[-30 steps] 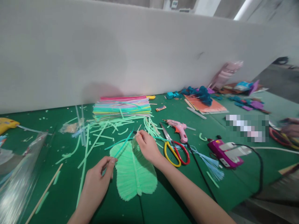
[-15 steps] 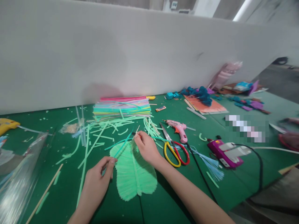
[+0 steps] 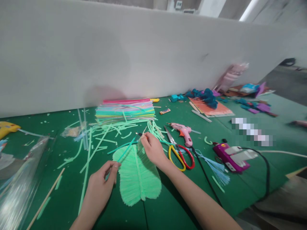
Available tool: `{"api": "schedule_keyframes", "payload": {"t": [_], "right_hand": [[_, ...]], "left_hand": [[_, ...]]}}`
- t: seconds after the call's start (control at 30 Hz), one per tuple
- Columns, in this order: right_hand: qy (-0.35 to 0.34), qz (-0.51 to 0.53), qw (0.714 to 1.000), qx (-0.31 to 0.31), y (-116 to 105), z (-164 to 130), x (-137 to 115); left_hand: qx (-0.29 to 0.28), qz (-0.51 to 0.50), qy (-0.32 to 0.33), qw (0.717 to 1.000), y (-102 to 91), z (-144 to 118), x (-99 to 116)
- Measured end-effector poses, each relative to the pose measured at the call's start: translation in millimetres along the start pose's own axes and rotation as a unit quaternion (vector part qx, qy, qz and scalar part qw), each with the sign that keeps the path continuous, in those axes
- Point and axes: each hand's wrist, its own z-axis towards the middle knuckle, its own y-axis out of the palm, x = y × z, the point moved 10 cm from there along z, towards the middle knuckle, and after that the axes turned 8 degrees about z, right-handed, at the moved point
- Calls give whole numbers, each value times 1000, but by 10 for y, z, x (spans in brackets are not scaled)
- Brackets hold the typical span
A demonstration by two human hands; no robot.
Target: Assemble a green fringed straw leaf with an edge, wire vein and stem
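The flat light-green leaf made of cut straws (image 3: 138, 174) lies on the green desk (image 3: 240, 188) near its front edge, bare room right of it and loose straw scraps (image 3: 100, 140) crowding the left and far sides. Its long axis runs from the person toward the white wall (image 3: 120, 54), tip pointing away. The left hand (image 3: 100, 183) pinches the leaf's left rim, grip closed on it. The right hand (image 3: 152, 148), wrist bent, pinches the tip, beside yellow-and-red-handled scissors (image 3: 178, 153).
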Motion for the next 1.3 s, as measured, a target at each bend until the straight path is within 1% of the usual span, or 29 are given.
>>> {"api": "schedule_keyframes", "payload": {"t": [0.3, 0.67, 1.07, 1.3], "right_hand": [[5, -15, 1000, 2, 3, 0, 7], [-9, -52, 998, -21, 92, -44, -29], [-4, -57, 998, -28, 129, -93, -69], [-12, -57, 998, -28, 144, -118, -94]], "left_hand": [[0, 4, -6, 1000, 2, -2, -11], [8, 4, 0, 1000, -27, 4, -25], [11, 4, -4, 1000, -28, 15, -30], [17, 2, -2, 1000, -46, -2, -11]]}}
